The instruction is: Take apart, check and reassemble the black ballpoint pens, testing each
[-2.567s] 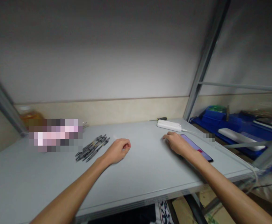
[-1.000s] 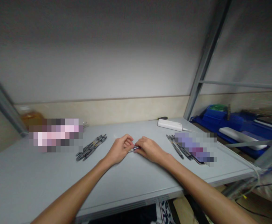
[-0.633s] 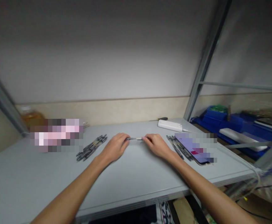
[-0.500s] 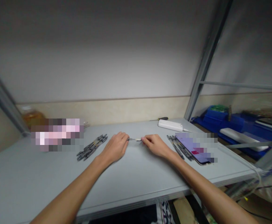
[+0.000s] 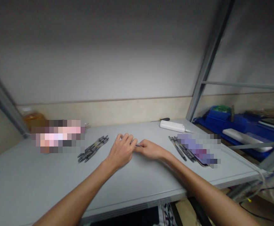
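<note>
Over the middle of the grey table, my left hand [image 5: 124, 150] and my right hand [image 5: 151, 149] meet. Both are closed on a slim dark pen [image 5: 139, 145], which shows only as a short stretch between them; the rest is covered by my fingers. To the left of my left hand lies a bundle of several dark pens [image 5: 93, 149], set at a slant. Beyond my right hand are several more pens [image 5: 178, 148], close against a phone [image 5: 194, 149] whose screen is partly blurred out.
A white power strip [image 5: 172, 126] with a cable and a screwdriver [image 5: 164, 119] lie at the back right. A blurred pink object [image 5: 59, 136] and a bottle of amber liquid [image 5: 34, 117] stand back left. Metal posts frame the table [image 5: 137, 185]; blue trays [image 5: 221, 119] are at right.
My hands have come together; the thin length that showed between them is now mostly covered. My left fingers have risen over the pen. The pen bundles, phone and power strip stay in place.
</note>
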`<state>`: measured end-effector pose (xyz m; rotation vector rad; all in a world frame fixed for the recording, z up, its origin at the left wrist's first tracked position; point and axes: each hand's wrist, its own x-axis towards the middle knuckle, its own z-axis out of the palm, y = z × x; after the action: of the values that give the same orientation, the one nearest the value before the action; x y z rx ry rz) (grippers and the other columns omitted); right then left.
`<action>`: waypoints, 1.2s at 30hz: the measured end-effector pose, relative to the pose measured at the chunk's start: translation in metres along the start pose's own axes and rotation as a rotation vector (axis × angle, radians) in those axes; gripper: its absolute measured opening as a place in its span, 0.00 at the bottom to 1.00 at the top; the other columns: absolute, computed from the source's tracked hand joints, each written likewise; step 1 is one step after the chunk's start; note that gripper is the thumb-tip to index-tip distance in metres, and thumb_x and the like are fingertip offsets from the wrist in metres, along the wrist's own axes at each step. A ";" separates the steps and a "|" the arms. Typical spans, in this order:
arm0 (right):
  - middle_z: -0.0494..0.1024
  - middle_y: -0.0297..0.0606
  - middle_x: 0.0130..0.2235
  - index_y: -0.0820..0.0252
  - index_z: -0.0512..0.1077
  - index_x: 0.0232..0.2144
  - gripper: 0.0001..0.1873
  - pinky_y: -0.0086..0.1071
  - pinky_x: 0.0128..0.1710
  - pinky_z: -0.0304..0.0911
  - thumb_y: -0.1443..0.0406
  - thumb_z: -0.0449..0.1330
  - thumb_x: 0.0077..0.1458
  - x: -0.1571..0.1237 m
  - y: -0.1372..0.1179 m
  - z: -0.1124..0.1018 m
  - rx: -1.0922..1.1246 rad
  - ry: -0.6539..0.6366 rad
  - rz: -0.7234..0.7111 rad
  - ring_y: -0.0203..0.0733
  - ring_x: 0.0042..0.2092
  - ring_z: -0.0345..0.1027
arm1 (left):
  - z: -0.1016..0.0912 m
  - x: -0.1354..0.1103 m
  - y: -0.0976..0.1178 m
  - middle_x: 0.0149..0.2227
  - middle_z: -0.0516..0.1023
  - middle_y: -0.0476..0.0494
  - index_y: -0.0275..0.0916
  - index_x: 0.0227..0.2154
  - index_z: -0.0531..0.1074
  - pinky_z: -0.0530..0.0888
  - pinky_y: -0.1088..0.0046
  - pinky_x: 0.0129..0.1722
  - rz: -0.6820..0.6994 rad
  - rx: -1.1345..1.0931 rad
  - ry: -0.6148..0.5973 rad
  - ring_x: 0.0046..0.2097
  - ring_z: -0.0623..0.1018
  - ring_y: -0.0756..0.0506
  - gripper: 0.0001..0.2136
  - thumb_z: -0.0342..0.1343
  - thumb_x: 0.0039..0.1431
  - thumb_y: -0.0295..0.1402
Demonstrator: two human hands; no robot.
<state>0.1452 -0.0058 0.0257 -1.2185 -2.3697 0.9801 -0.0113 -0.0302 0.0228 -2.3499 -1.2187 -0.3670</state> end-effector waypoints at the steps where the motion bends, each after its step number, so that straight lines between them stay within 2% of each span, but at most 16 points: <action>1: 0.56 0.27 0.13 0.61 0.58 0.14 0.24 0.25 0.19 0.46 0.53 0.48 0.55 -0.001 0.000 -0.005 0.082 -0.079 0.017 0.29 0.17 0.48 | 0.001 0.000 0.000 0.35 0.69 0.39 0.38 0.32 0.66 0.59 0.61 0.39 -0.007 0.002 0.010 0.41 0.66 0.39 0.06 0.47 0.52 0.24; 3: 0.53 0.26 0.11 0.60 0.55 0.12 0.24 0.25 0.18 0.47 0.54 0.47 0.55 -0.004 -0.001 -0.011 0.146 -0.211 0.050 0.28 0.15 0.46 | 0.003 0.001 0.000 0.33 0.69 0.39 0.38 0.31 0.66 0.60 0.62 0.37 -0.019 0.015 0.022 0.40 0.67 0.40 0.05 0.47 0.53 0.24; 5: 0.57 0.28 0.11 0.60 0.58 0.12 0.23 0.25 0.18 0.49 0.55 0.49 0.54 -0.006 -0.003 -0.011 0.023 -0.224 0.107 0.29 0.15 0.50 | 0.007 0.002 0.002 0.31 0.71 0.39 0.37 0.29 0.67 0.60 0.63 0.37 -0.017 0.024 0.009 0.38 0.68 0.40 0.05 0.46 0.55 0.24; 8: 0.72 0.41 0.20 0.64 0.69 0.19 0.17 0.28 0.23 0.55 0.59 0.51 0.51 -0.006 -0.005 -0.002 -0.366 0.016 0.192 0.37 0.23 0.65 | 0.014 0.004 0.006 0.28 0.73 0.38 0.35 0.28 0.69 0.61 0.63 0.38 -0.046 0.024 -0.046 0.36 0.71 0.41 0.08 0.45 0.56 0.23; 11: 0.77 0.53 0.33 0.66 0.74 0.30 0.17 0.33 0.30 0.60 0.60 0.50 0.52 -0.005 -0.004 0.011 -0.594 0.168 0.211 0.48 0.34 0.71 | 0.017 0.006 0.009 0.26 0.76 0.37 0.34 0.28 0.72 0.62 0.64 0.39 -0.112 0.011 -0.139 0.35 0.74 0.41 0.11 0.44 0.55 0.22; 15: 0.77 0.55 0.35 0.67 0.74 0.34 0.17 0.37 0.33 0.62 0.64 0.47 0.56 -0.005 -0.002 0.020 -0.739 0.206 0.154 0.52 0.38 0.72 | 0.018 0.008 0.009 0.26 0.77 0.34 0.33 0.26 0.75 0.65 0.65 0.36 -0.220 -0.052 -0.237 0.31 0.76 0.42 0.12 0.45 0.53 0.22; 18: 0.77 0.54 0.32 0.65 0.74 0.34 0.21 0.37 0.32 0.62 0.66 0.42 0.59 -0.003 -0.002 0.021 -0.811 0.243 0.102 0.51 0.37 0.72 | 0.022 0.007 0.009 0.27 0.77 0.34 0.35 0.25 0.75 0.66 0.67 0.34 -0.329 -0.103 -0.255 0.32 0.76 0.41 0.11 0.47 0.51 0.23; 21: 0.77 0.52 0.31 0.65 0.73 0.36 0.22 0.36 0.30 0.62 0.67 0.39 0.61 0.000 -0.001 0.019 -0.838 0.290 0.086 0.50 0.36 0.73 | 0.027 0.005 0.008 0.28 0.77 0.35 0.36 0.26 0.74 0.66 0.68 0.31 -0.379 -0.126 -0.275 0.32 0.76 0.40 0.11 0.46 0.52 0.24; 24: 0.77 0.53 0.31 0.66 0.72 0.36 0.23 0.37 0.31 0.62 0.67 0.38 0.62 0.004 0.003 0.015 -0.831 0.320 0.125 0.50 0.36 0.73 | 0.027 0.004 0.007 0.29 0.76 0.38 0.37 0.31 0.71 0.65 0.67 0.33 -0.329 -0.192 -0.226 0.33 0.75 0.41 0.09 0.46 0.55 0.28; 27: 0.76 0.55 0.33 0.66 0.73 0.36 0.23 0.37 0.32 0.62 0.65 0.39 0.61 0.004 0.009 0.009 -0.824 0.330 0.184 0.51 0.37 0.72 | 0.021 0.005 0.004 0.33 0.74 0.39 0.37 0.37 0.67 0.63 0.65 0.39 -0.161 -0.232 -0.063 0.39 0.72 0.41 0.08 0.45 0.59 0.33; 31: 0.76 0.55 0.35 0.65 0.74 0.36 0.22 0.37 0.33 0.61 0.62 0.41 0.60 0.001 0.013 0.001 -0.827 0.304 0.196 0.51 0.38 0.71 | 0.019 0.007 -0.003 0.33 0.72 0.40 0.37 0.33 0.66 0.61 0.65 0.40 0.029 -0.228 0.011 0.39 0.68 0.43 0.11 0.40 0.62 0.32; 33: 0.76 0.55 0.34 0.65 0.74 0.36 0.23 0.36 0.33 0.61 0.62 0.40 0.61 0.000 0.014 0.000 -0.841 0.301 0.173 0.51 0.38 0.71 | 0.023 0.008 -0.005 0.30 0.72 0.40 0.36 0.31 0.67 0.61 0.65 0.39 0.049 -0.251 0.009 0.38 0.68 0.43 0.13 0.39 0.62 0.32; 36: 0.76 0.54 0.34 0.65 0.73 0.37 0.24 0.35 0.34 0.60 0.62 0.39 0.61 0.000 0.015 0.000 -0.853 0.310 0.150 0.49 0.38 0.71 | 0.031 0.008 -0.006 0.26 0.71 0.43 0.37 0.26 0.68 0.62 0.67 0.37 -0.032 -0.406 -0.032 0.33 0.68 0.45 0.17 0.37 0.63 0.33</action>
<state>0.1540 0.0000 0.0150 -1.6745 -2.5032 -0.2616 -0.0107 -0.0054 0.0014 -2.6845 -1.2964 -0.6424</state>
